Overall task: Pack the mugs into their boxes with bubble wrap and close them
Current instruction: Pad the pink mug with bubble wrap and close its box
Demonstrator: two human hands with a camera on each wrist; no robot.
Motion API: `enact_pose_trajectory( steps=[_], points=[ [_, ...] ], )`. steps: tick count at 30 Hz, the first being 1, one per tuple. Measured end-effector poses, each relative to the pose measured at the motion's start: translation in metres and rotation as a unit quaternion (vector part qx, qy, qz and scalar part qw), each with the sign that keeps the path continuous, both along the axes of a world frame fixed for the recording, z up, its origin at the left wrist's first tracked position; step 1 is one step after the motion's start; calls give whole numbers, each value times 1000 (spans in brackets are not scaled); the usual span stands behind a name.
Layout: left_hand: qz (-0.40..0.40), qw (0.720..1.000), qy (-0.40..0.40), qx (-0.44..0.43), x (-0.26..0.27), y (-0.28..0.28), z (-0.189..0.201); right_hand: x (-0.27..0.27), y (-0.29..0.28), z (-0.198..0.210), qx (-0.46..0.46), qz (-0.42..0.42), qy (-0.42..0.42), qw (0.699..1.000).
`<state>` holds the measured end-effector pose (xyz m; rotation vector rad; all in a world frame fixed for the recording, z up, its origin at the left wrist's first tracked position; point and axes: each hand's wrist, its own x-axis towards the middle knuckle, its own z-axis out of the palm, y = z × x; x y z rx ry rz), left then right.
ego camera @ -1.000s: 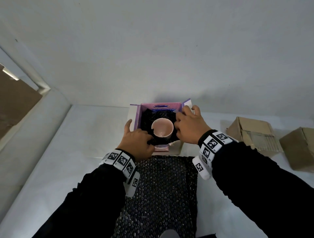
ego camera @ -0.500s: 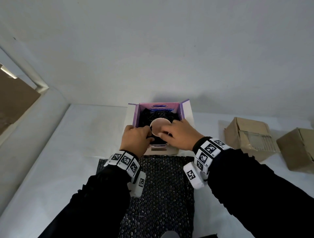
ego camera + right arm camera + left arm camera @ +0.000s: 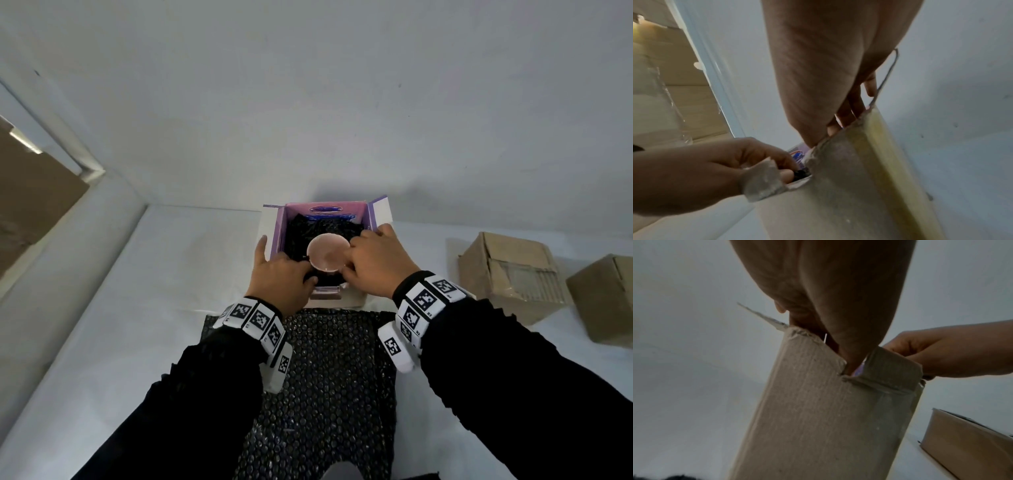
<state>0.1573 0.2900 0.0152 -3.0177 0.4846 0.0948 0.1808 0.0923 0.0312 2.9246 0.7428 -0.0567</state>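
With the pink mug (image 3: 328, 253) sitting upright in the open box (image 3: 378, 212), both hands' (image 3: 282, 279) (image 3: 375, 270) curled fingers pinching black bubble wrap (image 3: 301, 229) beside it, we should tuck evenly, keeping it centred.

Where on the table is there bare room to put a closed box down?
Bare table lies left of the open box and the bubble wrap sheet. A narrower strip lies between that sheet and the two brown boxes. The middle is crowded: both hands are at the mug.
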Motion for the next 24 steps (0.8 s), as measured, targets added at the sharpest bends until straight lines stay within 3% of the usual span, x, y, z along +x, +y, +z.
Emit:
enact_pose_trajectory(
  steps=[7,12,17,21,24],
  points=[
    [-51,996,62,-47,-2,2,-7,1,-11,-7,1,19,54,998],
    [-70,985,13,-158,-8,4,-7,-8,-15,-6,28,24,58,998],
    [-50,997,21,-57,-24,-9,-13,-19,-15,-8,29,-2,63,998],
    [-27,998,2,-56,-37,-12,-10,-37,-16,-9,102,3,-32,994],
    [-34,994,-34,-94,-55,-7,-15,-58,-16,-13,206,37,-119,971]
  ],
)
